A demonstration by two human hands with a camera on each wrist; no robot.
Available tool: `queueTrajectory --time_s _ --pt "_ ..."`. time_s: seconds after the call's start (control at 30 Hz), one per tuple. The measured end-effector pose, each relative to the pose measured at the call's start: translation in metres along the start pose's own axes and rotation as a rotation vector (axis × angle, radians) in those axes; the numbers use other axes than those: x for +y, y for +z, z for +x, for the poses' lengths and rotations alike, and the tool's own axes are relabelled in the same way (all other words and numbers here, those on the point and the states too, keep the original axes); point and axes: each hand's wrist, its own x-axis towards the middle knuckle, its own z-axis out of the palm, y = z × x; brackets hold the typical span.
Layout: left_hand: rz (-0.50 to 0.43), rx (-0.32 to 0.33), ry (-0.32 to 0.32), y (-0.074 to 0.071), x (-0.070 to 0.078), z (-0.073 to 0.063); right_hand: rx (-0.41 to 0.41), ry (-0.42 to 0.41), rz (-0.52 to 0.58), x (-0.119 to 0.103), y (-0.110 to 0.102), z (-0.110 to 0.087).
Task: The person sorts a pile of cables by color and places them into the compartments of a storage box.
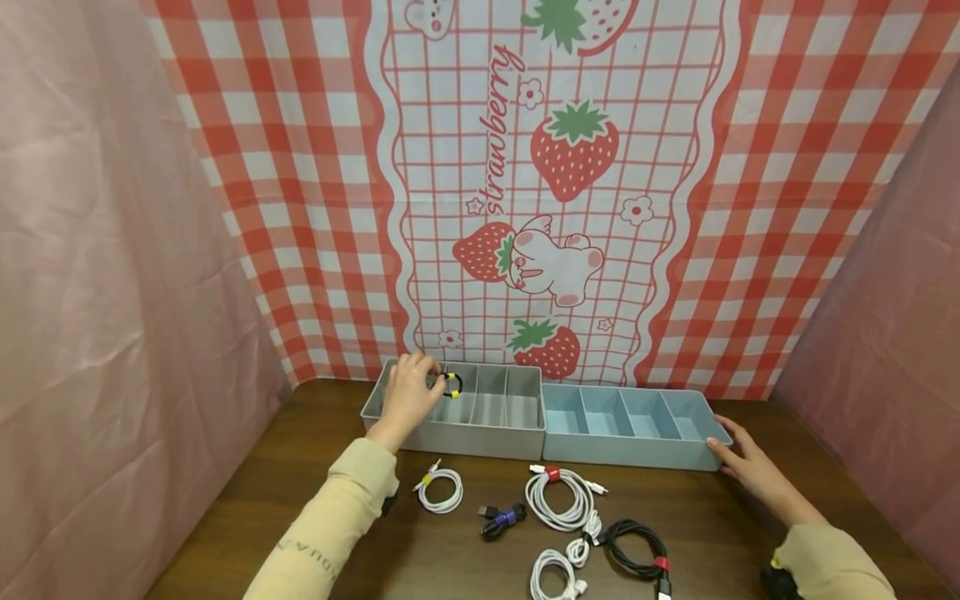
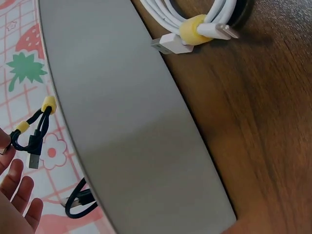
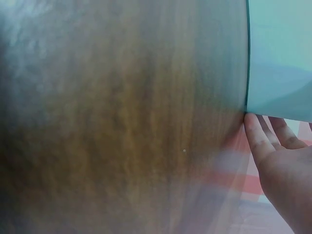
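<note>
My left hand [image 1: 411, 396] is over the left part of the grey divided box [image 1: 468, 442], with a small coiled black USB cable [image 2: 36, 134] with yellow bands pinched at the fingertips. Another dark cable loop [image 2: 80, 199] shows past the box's edge in the left wrist view. On the right, my right hand [image 1: 753, 471] holds the end of the light blue divided box [image 1: 630, 452], thumb at its front corner and fingers along the end wall. The two boxes stand end to end.
Bundled cables lie in front of the boxes: a white one with a yellow tie [image 1: 441, 492], a dark one with a purple tie [image 1: 502, 521], a large white coil [image 1: 561, 500], smaller white bundles [image 1: 555, 575] and a black coil [image 1: 636, 550]. A checked cloth [image 1: 330, 250] hangs behind.
</note>
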Motion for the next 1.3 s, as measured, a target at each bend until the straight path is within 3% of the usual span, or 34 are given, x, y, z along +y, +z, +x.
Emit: queueTrajectory --time_s 0.27,0.6,1.03,1.3 --pt "-0.021 0.014 -0.012 0.013 -0.002 -0.003 0.009 -0.005 0.004 0.000 0.002 0.000" --pt "-0.018 -0.050 -0.064 0.028 -0.005 -0.009 0.008 0.017 -0.030 -0.003 0.002 0.000" --pt "0.074 -0.211 -0.050 0.023 -0.003 -0.007 0.010 0.004 0.005 -0.003 0.002 -0.002" --pt "0.130 -0.263 -0.033 0.021 0.000 -0.006 0.001 0.005 -0.013 0.001 0.002 0.001"
